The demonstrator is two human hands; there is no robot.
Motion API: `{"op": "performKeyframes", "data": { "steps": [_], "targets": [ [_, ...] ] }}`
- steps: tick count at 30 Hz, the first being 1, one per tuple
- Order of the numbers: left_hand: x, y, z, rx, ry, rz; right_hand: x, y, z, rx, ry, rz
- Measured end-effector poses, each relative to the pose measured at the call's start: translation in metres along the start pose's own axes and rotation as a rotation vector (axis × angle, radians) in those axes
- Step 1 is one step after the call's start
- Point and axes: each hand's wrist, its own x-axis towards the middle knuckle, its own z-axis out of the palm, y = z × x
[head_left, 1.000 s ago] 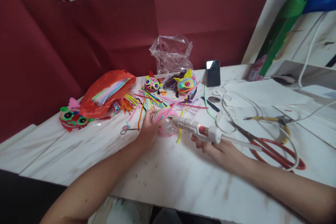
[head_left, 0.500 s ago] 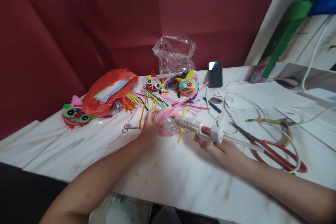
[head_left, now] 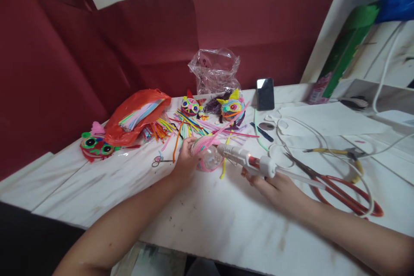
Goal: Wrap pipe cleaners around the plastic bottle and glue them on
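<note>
A light, clear ball was gripped by the left hand; it looked slippery. The glue gun was clutched by the right hand.

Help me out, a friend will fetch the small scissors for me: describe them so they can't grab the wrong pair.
On the white table, look just left of the left hand, below the heap of pipe cleaners. The small scissors lie flat there, with tiny pinkish handles. The other scissors, on the right, are far bigger with red loops.
</note>
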Motion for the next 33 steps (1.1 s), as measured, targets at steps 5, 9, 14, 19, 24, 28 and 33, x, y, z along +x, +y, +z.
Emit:
{"op": "performKeyframes", "data": {
  "steps": [5, 9, 14, 19, 24, 28, 33],
  "targets": [
    [0.0024, -0.0056, -0.0024, -0.009, -0.023, -0.004, 0.001, -0.0001, -0.0017, 0.046, -0.047, -0.05],
    [0.0023, -0.0058, -0.0029, -0.016, -0.031, -0.005, -0.0004, 0.0024, -0.0014, 0.027, -0.024, -0.048],
    [0.0016, -0.0038, -0.0028, 0.015, -0.044, 0.005, -0.0019, 0.0011, 0.0001, 0.024, -0.041, -0.056],
    [0.0015, -0.0039, -0.0033, 0.04, -0.045, 0.033, -0.0033, 0.0038, 0.0014, -0.028, -0.047, 0.085],
    [0.0007, -0.0051, -0.0034, 0.061, -0.066, 0.027, -0.0039, 0.0017, -0.0002, -0.008, -0.06, 0.026],
    [-0.0001, -0.0032, -0.0023, 0.05, -0.048, 0.023, -0.0036, 0.0001, -0.0008, 0.011, -0.036, 0.0],
    [-0.0007, -0.0004, -0.0012, 0.023, -0.031, 0.023, -0.0043, 0.0056, 0.0011, -0.007, -0.041, 0.088]
  ]
}}
